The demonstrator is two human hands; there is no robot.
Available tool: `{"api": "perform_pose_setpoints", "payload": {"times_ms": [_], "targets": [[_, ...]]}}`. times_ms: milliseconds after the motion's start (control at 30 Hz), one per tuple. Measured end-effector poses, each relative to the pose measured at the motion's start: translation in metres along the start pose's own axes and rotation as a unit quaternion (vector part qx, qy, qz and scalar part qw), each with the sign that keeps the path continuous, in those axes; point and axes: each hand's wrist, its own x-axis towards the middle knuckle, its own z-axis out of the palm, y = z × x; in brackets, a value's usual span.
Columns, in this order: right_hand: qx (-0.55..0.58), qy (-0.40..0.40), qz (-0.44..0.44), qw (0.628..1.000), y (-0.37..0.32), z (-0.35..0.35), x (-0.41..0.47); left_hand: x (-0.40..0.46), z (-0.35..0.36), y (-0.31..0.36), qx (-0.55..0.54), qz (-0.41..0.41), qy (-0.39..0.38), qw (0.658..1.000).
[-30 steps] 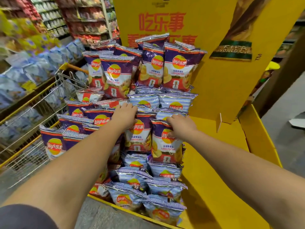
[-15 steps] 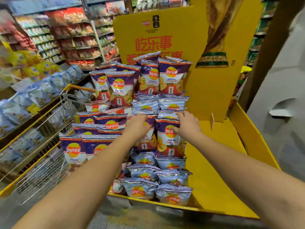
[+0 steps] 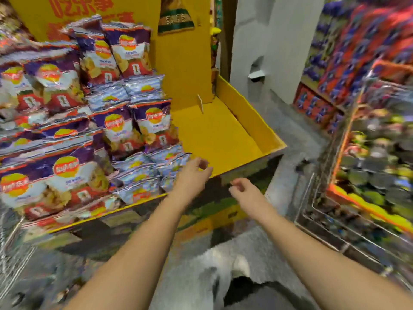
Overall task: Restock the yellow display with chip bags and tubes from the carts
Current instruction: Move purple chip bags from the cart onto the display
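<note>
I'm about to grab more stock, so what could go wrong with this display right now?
The chip bags are stacked steeply at the display's left with nothing bracing their right side, so they might slide into the bare yellow tray. The left hand passes close to the lowest bags and could nudge them loose.

Two bare forearms reached forward from the bottom of the view, roughly side by side. The left hand (image 3: 193, 174) was held out with its fingers loosely extended and held nothing. The right hand (image 3: 244, 191) hung a little lower and nearer, its fingers loosely curled, also holding nothing. The hands were near each other but not touching.
</note>
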Motion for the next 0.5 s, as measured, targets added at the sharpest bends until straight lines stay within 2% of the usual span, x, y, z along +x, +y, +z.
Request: {"api": "perform_pose_setpoints", "payload": {"times_ms": [133,267,500], "targets": [[0.057,0.086,0.096,0.99,0.076,-0.048,-0.067,-0.039,0.081,0.048,-0.007,0.047,-0.104,0.993],[0.077,0.143,0.15,0.975,0.122,-0.093,-0.117,-0.065,0.141,0.087,-0.01,0.101,-0.176,0.979],[0.136,0.264,0.229,0.927,0.207,-0.174,-0.214,-0.112,0.274,0.162,0.007,0.159,-0.339,0.927]]}}
